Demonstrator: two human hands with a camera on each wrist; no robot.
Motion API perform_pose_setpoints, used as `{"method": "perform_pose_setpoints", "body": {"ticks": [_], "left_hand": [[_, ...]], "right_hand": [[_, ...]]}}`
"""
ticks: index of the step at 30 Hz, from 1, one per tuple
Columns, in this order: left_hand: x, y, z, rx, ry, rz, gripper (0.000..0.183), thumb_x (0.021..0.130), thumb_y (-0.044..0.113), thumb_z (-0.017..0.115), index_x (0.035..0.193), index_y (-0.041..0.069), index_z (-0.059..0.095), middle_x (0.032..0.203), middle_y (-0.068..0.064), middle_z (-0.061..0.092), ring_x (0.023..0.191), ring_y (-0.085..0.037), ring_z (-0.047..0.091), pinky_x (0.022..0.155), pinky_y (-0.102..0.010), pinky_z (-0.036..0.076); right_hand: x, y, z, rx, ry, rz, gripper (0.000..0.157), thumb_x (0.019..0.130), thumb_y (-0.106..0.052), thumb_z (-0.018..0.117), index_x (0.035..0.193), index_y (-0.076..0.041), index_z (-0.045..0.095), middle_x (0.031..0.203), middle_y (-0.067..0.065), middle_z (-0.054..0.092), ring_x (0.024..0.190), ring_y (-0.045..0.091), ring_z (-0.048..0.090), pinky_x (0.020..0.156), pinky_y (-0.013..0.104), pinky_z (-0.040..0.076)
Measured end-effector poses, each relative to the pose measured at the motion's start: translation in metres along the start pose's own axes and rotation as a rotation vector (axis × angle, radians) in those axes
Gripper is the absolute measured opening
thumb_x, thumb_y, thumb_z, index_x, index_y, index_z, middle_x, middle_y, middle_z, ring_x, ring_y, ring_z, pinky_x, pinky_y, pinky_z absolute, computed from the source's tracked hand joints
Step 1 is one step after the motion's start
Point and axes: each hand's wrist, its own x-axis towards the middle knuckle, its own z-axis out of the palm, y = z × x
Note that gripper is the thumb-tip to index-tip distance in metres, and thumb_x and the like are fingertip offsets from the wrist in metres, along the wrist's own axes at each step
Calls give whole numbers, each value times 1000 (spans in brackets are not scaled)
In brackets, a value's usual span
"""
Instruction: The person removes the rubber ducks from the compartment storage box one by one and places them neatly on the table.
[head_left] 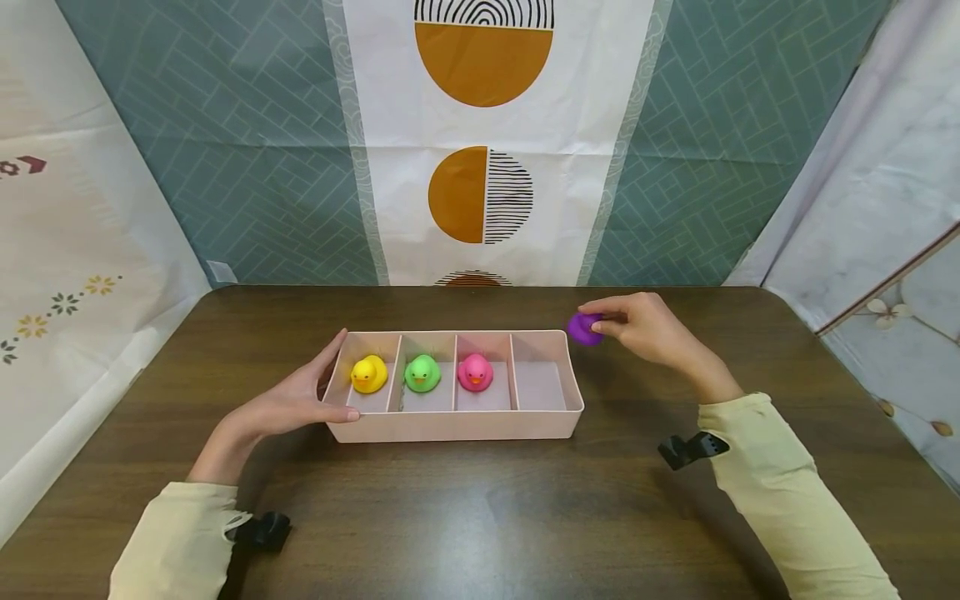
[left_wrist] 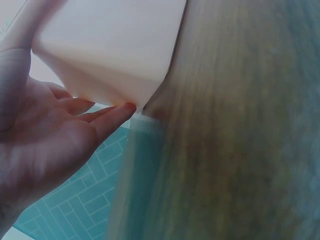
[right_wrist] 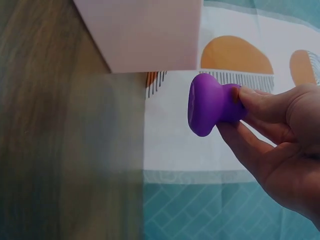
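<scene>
A pale pink divided box (head_left: pixel 457 427) stands on the table, its compartments side by side. From left to right, a yellow rubber duck (head_left: pixel 368 374), a green rubber duck (head_left: pixel 422 373) and a pink rubber duck (head_left: pixel 476 372) each sit in their own compartment. My left hand (head_left: pixel 303 396) grips the box's left end, thumb along the front wall and fingers round the end wall (left_wrist: pixel 95 82). Just past the box's back right corner, my right hand (head_left: pixel 637 327) pinches a purple rubber duck (right_wrist: pixel 207 105) between thumb and fingers, above the table. Its flat base faces left in the right wrist view.
The brown wooden table (head_left: pixel 465 517) reaches back to a patterned cloth (head_left: pixel 487 125) hanging behind it. Light cloths hang at the left (head_left: pixel 75 208) and right (head_left: pixel 885 208) sides. A black wrist camera (head_left: pixel 258 531) is strapped on each sleeve.
</scene>
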Motion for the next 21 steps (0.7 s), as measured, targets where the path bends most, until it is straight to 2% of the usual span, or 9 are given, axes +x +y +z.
{"method": "perform_pose_setpoints", "body": {"ticks": [7, 13, 19, 21], "left_hand": [[0, 0, 0, 4, 5, -1, 118, 76, 33, 78, 155, 9, -7, 158, -26, 0, 138, -49, 16, 105, -65, 22], [0, 0, 1, 2, 6, 0, 118, 76, 33, 78, 155, 8, -7, 157, -26, 0, 138, -49, 16, 105, -65, 22], [-1, 0, 1, 0, 6, 0, 118, 76, 32, 78, 154, 7, -7, 158, -26, -1, 138, -49, 16, 105, -66, 23], [0, 0, 0, 2, 6, 1, 118, 76, 33, 78, 154, 7, -7, 158, -26, -1, 138, -50, 16, 104, -66, 23]], "right_hand": [[-1, 13, 4, 11, -9, 34, 30, 87, -3, 70, 116, 3, 69, 103, 19, 70, 88, 26, 64, 77, 37, 52], [-2, 24, 9, 81, -22, 66, 30, 86, -5, 71, 114, 4, 69, 103, 20, 70, 94, 29, 65, 82, 40, 52], [1, 36, 18, 153, -38, 81, 28, 86, -6, 72, 112, 4, 70, 103, 18, 71, 94, 27, 65, 79, 28, 52], [3, 38, 20, 173, -46, 88, 28, 85, -5, 72, 111, 4, 70, 103, 18, 70, 94, 27, 65, 78, 28, 52]]}}
